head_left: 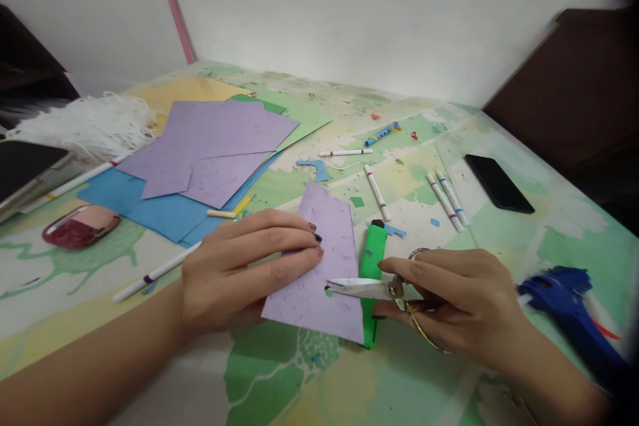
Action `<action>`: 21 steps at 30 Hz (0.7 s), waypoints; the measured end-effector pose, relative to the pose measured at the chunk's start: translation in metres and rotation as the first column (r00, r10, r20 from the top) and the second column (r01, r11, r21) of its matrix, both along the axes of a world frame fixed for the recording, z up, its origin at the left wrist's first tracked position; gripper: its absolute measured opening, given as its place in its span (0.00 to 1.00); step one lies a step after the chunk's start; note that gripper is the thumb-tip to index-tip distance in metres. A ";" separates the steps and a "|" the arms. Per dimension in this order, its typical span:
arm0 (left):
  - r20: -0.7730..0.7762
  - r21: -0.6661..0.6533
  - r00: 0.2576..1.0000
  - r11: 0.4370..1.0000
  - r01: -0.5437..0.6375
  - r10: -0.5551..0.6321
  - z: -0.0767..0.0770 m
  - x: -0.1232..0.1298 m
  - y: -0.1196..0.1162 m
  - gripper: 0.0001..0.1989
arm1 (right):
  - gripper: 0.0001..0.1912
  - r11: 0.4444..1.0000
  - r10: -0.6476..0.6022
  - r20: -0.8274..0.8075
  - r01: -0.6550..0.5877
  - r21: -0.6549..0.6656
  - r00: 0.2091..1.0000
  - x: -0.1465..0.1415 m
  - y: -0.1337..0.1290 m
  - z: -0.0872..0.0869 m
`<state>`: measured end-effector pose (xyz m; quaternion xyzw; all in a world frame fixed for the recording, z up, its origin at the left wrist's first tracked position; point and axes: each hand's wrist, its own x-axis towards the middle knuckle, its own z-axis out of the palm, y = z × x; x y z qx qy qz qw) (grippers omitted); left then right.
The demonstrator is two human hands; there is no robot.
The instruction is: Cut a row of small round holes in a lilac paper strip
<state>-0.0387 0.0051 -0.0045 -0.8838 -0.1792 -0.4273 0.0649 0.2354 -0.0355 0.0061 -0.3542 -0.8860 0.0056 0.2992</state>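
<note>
My left hand (259,259) grips a piece of purple paper (334,239), its fingers lying over the left side and the thumb hidden. Dark polish shows on the fingertips. In my right hand (459,299) is a pair of small scissors (367,287) with gold-coloured handles. Their blades point left and lie over the lower part of the paper; the tips are close to a small dark spot or gap in it. Partly under the paper's right edge lies a long bright green object (372,253) with a black end, below the scissors.
Purple sheets (214,140) overlap blue paper (124,200) at the left, beside white string (94,123). Several markers (377,192) and blue scraps (314,168) lie beyond my hands. A black phone (499,183) and a blue glue gun (569,299) are at the right.
</note>
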 end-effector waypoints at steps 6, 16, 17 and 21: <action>0.053 -0.054 0.999 0.998 0.015 -0.012 -0.002 0.005 -0.006 0.13 | 0.14 0.999 0.017 -0.015 -0.018 -0.034 1.000 -0.001 -0.001 -0.003; 0.058 -0.041 0.998 0.999 -0.018 0.021 -0.003 0.007 -0.006 0.12 | 0.13 0.999 0.010 0.013 -0.011 0.037 1.000 0.000 0.000 -0.003; 0.051 -0.034 0.998 0.999 -0.019 0.021 -0.003 0.006 -0.006 0.12 | 0.13 0.999 0.011 0.015 -0.012 0.046 1.000 0.000 0.000 -0.002; -0.011 -0.025 0.999 0.999 -0.048 0.048 0.000 0.003 -0.010 0.14 | 0.13 0.999 -0.006 0.029 0.005 0.040 1.000 -0.001 -0.001 0.000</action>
